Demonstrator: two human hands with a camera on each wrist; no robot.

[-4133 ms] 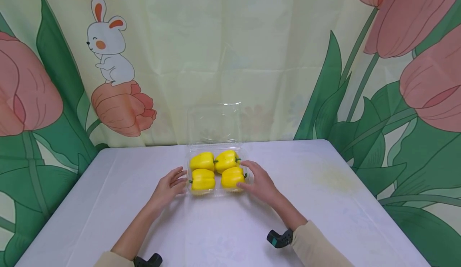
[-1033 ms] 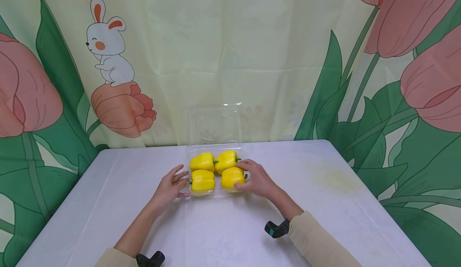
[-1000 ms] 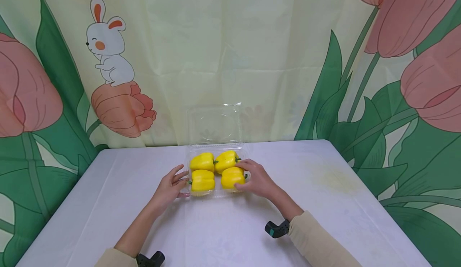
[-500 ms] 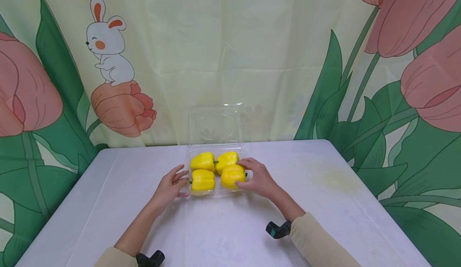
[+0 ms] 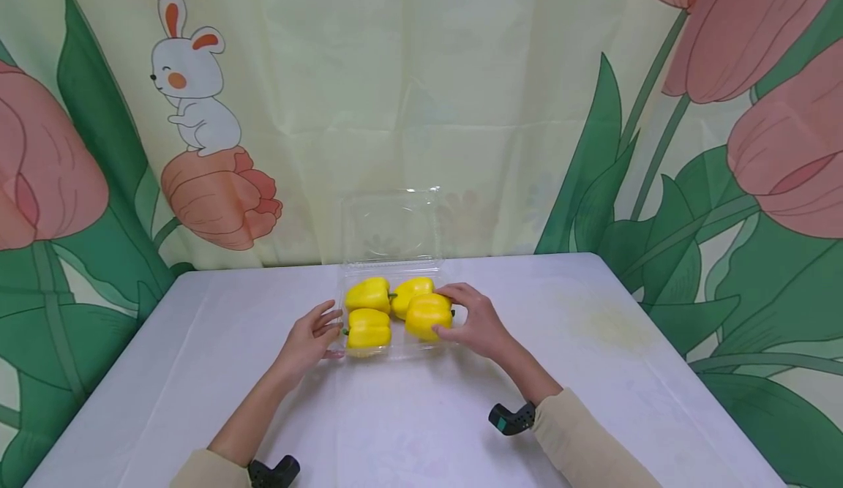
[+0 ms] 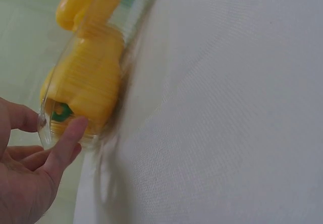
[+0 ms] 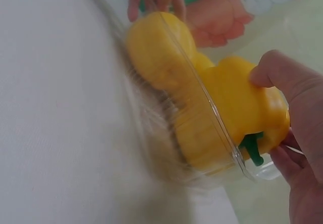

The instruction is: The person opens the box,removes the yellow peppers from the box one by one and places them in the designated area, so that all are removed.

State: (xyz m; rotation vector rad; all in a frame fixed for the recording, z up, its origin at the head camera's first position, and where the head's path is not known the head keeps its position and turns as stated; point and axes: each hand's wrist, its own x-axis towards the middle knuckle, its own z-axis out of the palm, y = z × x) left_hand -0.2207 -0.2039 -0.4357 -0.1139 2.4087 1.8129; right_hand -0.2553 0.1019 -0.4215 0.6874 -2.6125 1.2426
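Note:
In the head view, a clear plastic clamshell box (image 5: 402, 353) stands on the table with its lid (image 5: 391, 224) raised at the back. My right hand (image 5: 481, 327) pinches a yellow bell pepper (image 5: 428, 316) between thumb and fingers at the box's right side. The right wrist view shows this pepper (image 7: 237, 95) rising above the rim, its green stem (image 7: 252, 148) facing outward. Two yellow bell peppers lie on the left, one at the back (image 5: 367, 294) and one in front (image 5: 369, 328); another (image 5: 410, 294) is at the back right. My left hand (image 5: 306, 342) touches the box's left edge with loosely extended fingers.
A white cloth covers the table (image 5: 395, 429). Right behind it hangs a curtain (image 5: 461, 107) printed with tulips and a rabbit. Each wrist wears a black camera, such as the one on the right wrist (image 5: 512, 418).
My right hand has closed its pinch on the front right bell pepper and raised it slightly, so it now overlaps the pepper behind. My left hand has stayed at the box's left edge.

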